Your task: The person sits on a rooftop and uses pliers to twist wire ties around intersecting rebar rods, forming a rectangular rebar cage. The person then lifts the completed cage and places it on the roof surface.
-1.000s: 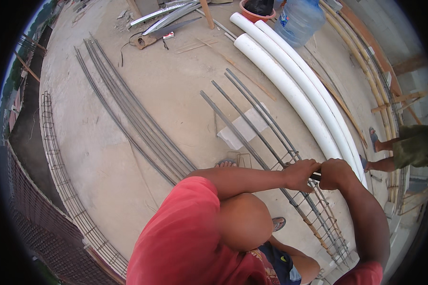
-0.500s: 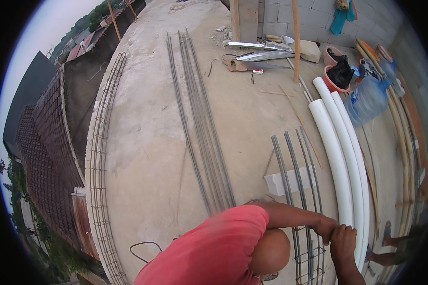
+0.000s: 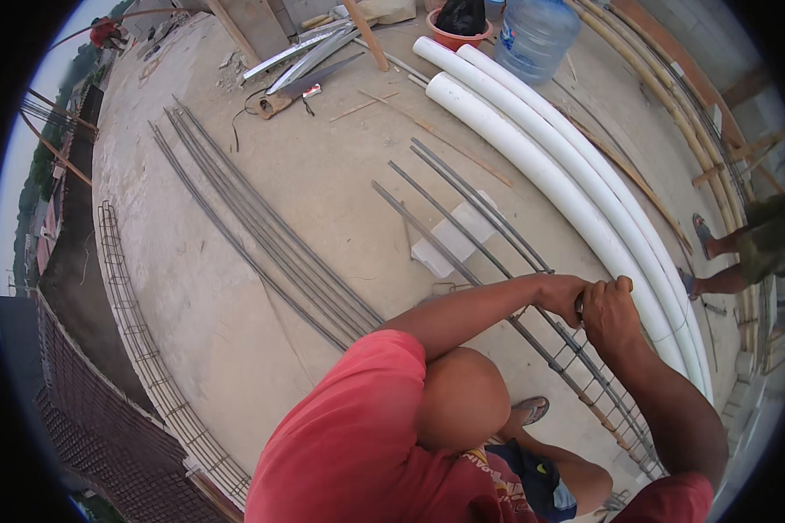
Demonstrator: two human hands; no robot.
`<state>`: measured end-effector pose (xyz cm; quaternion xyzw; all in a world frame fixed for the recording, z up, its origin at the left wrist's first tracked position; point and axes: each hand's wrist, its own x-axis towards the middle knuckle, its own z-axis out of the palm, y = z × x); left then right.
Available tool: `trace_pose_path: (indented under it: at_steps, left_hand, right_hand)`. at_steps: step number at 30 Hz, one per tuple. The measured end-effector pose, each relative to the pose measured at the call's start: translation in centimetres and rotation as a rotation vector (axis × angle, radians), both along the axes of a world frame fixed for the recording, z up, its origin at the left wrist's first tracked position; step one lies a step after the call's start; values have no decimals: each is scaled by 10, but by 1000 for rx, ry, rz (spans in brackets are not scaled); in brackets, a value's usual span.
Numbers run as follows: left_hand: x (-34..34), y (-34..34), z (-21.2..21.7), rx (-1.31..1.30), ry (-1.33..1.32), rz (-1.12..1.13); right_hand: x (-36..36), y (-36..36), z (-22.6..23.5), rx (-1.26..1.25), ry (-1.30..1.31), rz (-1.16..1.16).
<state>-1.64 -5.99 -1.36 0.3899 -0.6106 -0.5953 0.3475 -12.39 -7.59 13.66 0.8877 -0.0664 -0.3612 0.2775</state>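
Head view, 1 squatting person in a red shirt [image 3: 366, 444], forearms reaching toward 2 o'clock.

Left hand [image 3: 560, 295]: fingers curled shut around a bar of the rebar cage [image 3: 532, 327]; what else it pinches cannot be told.
Right hand [image 3: 609, 312]: clenched, touching the left hand, on the same spot of the cage; a small dark object sits between the 2 hands, kind unclear.
Rebar cage: long steel bars tied with cross stirrups, lying on the concrete slab [image 3: 323, 192], running from 12 o'clock down to 4 o'clock under the hands.
White block [image 3: 453, 240]: under the cage bars, at 11 o'clock from the hands.
White pipes [image 3: 549, 166]: 3, just beside the cage at 1 o'clock.
Loose rebar bundle [image 3: 262, 235]: well apart, at 10 o'clock.
Water jug [image 3: 536, 35]: blue, at 12 o'clock.
Second person's legs [image 3: 741, 253]: at 3 o'clock.
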Motion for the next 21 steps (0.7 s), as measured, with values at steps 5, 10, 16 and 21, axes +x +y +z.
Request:
trace_pose_path:
  at_steps: [5, 10, 16, 21]
  left_hand:
    - [31, 10, 17, 131, -71, 234]
    - [73, 42, 30, 246, -58, 486]
    - [86, 80, 53, 237, -149, 573]
    - [83, 82, 89, 170, -170, 524]
  right_hand:
    - [-39, -82, -12, 815, 431, -1435]
    - [-113, -55, -39, 1071, 107, -1533]
    - [-191, 21, -60, 1011, -76, -1095]
    - [-224, 88, -127, 1052, 70, -1450]
